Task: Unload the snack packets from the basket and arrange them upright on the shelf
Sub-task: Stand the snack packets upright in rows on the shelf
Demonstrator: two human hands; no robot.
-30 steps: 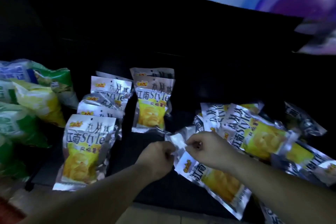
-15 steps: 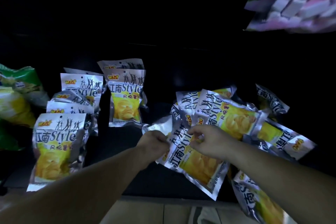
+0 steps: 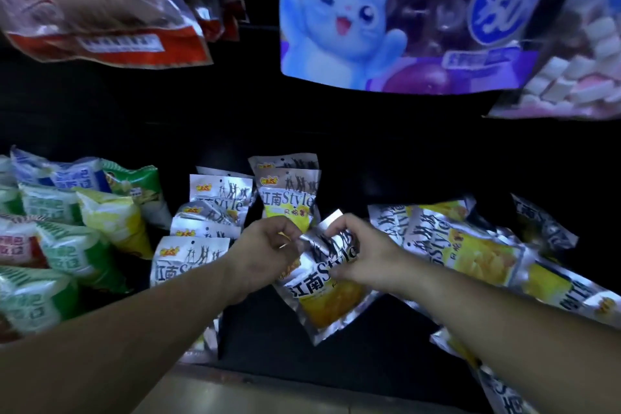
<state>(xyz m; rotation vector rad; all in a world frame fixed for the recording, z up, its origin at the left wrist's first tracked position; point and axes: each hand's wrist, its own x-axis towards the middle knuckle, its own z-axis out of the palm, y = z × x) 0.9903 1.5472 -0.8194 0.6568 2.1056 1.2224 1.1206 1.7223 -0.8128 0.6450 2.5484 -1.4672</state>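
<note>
**Silver-and-yellow packet (image 3: 322, 282) gripped by both hands over the shelf (image 3: 336, 356)**

Both hands clamp the packet by its silver top strip. The left hand (image 3: 265, 255) pinches the left end with curled fingers, and the right hand (image 3: 356, 255) pinches the right end. The packet is tilted, yellow half lowest, just over the dark shelf floor. Whether its bottom edge touches the shelf cannot be told.

Just left of the left hand, a row of matching packets (image 3: 191, 262) stands upright, one behind another. Behind the hands an upright pair (image 3: 289, 191) of the same kind stands near the back of the shelf. Right of the right hand, a loose pile (image 3: 470, 245) of the same packets lies flat and overlapping, some reaching the front edge.

At the far left, puffy bags (image 3: 60, 239) in green, yellow and blue are heaped together. Larger bags hang overhead: a cat bag (image 3: 342, 20) printed with a blue cartoon cat, a red-and-brown bag (image 3: 100, 20) to its left, and a bag of white and pink cubes (image 3: 578, 77) to its right.
</note>
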